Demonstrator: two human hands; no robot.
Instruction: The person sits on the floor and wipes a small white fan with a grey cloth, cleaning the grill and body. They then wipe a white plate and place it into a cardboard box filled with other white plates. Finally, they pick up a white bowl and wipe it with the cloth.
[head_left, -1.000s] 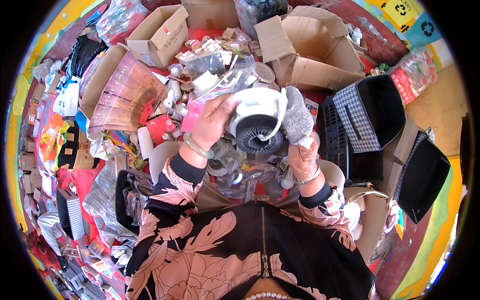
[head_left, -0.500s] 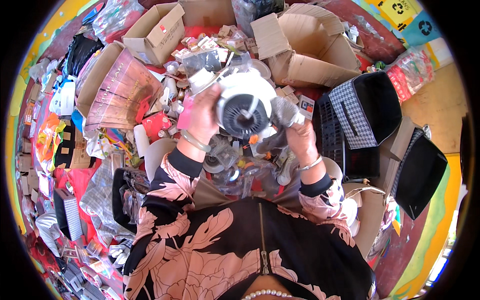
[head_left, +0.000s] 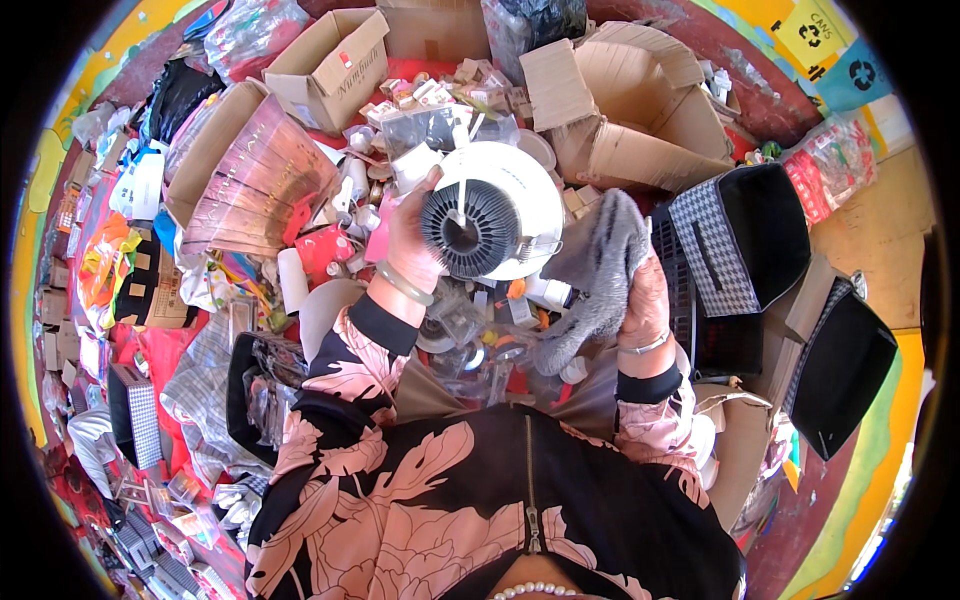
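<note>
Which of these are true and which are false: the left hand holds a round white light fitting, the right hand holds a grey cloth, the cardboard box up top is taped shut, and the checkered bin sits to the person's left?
1. The left hand holds a round white light fitting with a dark finned centre. True.
2. The right hand holds a grey cloth. True.
3. The large cardboard box behind the fitting is taped shut. False: its flaps stand open.
4. The black checkered bin sits to the person's left. False: it is on the person's right, beyond the cloth.
</note>
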